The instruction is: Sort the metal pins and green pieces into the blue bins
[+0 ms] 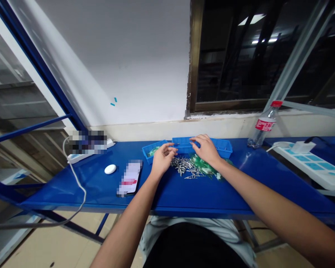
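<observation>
My left hand (162, 159) is closed in a pinch at the front of the blue bins. A thin metal pin, which looks like a blind rivet (181, 144), sticks out from its fingertips toward the right. Close by, my right hand (206, 149) has its thumb and fingertips drawn together; what they hold is too small to make out. Loose blind rivets (185, 166) lie in a pile on the blue table below the hands. Crumpled green plastic packaging (209, 169) lies under my right wrist. Behind are a small blue bin (147, 153) with greenish contents and a longer blue bin (225, 148), partly hidden.
A phone (131, 175) and a white oval case (110, 169) lie on the left. Power strips stand at the left (86, 152) and right (315, 163), with a grey cable (82, 193) over the left edge. A red-capped bottle (264, 126) stands at the back right.
</observation>
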Tool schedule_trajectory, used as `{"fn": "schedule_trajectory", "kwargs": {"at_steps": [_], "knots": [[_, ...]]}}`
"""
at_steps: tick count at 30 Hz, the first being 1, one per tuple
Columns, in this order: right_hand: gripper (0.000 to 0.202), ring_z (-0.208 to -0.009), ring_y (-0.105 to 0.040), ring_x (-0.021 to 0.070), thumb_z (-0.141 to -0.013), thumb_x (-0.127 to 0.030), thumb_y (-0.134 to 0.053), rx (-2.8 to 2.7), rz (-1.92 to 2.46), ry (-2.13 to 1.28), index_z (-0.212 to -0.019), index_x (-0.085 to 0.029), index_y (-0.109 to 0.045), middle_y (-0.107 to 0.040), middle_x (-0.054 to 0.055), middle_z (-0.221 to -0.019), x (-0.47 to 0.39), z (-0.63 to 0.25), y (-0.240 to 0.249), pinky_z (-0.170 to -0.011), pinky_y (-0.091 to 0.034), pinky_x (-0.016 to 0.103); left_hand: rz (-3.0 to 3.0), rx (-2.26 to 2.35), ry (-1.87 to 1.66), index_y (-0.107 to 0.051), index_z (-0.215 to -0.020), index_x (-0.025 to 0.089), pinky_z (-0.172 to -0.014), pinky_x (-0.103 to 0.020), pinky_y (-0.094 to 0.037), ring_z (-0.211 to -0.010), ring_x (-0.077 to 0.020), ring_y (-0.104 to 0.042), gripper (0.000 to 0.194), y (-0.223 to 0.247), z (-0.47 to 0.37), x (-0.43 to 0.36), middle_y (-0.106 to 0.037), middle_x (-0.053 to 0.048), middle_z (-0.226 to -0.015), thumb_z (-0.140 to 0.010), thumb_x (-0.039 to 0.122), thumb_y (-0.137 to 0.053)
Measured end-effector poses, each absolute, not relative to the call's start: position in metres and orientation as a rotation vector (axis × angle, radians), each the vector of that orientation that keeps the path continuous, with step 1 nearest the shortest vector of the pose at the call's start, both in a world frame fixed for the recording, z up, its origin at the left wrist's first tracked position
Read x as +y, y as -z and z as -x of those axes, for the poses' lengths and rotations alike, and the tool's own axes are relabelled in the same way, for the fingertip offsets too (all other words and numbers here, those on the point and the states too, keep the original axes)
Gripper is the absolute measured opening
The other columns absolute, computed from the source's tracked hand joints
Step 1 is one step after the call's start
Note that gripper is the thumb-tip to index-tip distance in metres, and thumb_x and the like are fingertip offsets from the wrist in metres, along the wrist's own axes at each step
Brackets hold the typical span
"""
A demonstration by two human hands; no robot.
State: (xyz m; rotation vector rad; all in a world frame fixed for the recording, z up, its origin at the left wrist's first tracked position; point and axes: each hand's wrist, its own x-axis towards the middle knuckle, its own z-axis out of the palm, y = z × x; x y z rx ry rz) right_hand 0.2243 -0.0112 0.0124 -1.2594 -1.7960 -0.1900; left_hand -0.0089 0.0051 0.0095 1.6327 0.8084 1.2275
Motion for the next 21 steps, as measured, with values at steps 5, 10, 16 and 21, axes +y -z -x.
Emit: {"fn": "schedule_trajectory", "kwargs": {"at_steps": [5,10,16,21], "knots": [[0.016,-0.099,-0.064,0.0258,-0.095,-0.024,-0.061,-2.106,1.201,0.080,-0.102,-0.025,-0.076,-0.075,0.006,-0.100,-0.020,-0.225,-0.014,-0.094,-0.049,0.042,-1.639,0.841,-1.227,-0.063,-0.122,0.013,-0.066,-0.026,-0.055,-0.084,-0.0197,-0.074,0.036,-0.010,0.010,0.005,-0.076,-0.011,-0.098,-0.089,0.029,-0.066],[0.012,-0.100,-0.066,0.0262,-0.089,-0.034,-0.071,-2.330,1.183,-0.095,-0.096,-0.026,-0.076,-0.077,0.004,-0.097,-0.036,-0.213,-0.015,-0.096,-0.048,0.043,-1.669,0.836,-1.226,-0.064,-0.121,0.014,-0.072,-0.027,-0.056,-0.083,-0.0186,-0.074,0.035,-0.009,0.010,0.005,-0.077,-0.010,-0.097,-0.088,0.026,-0.065],[0.017,-0.090,-0.068,0.0220,-0.082,-0.017,-0.067,-2.223,1.301,-0.125,-0.094,-0.024,-0.077,-0.077,0.001,-0.090,-0.031,-0.204,-0.006,-0.086,-0.050,0.035,-1.678,0.833,-1.220,-0.064,-0.120,0.014,-0.072,-0.027,-0.056,-0.082,-0.0183,-0.074,0.033,-0.009,0.011,0.004,-0.076,-0.009,-0.097,-0.088,0.023,-0.063],[0.025,-0.074,-0.067,0.0162,-0.074,-0.009,-0.061,-2.032,1.366,-0.218,-0.092,-0.021,-0.075,-0.076,0.000,-0.082,-0.031,-0.196,-0.005,-0.072,-0.049,0.027,-1.689,0.834,-1.201,-0.064,-0.120,0.015,-0.070,-0.026,-0.055,-0.082,-0.0181,-0.074,0.034,-0.010,0.011,0.003,-0.076,-0.009,-0.094,-0.088,0.026,-0.066]]}}
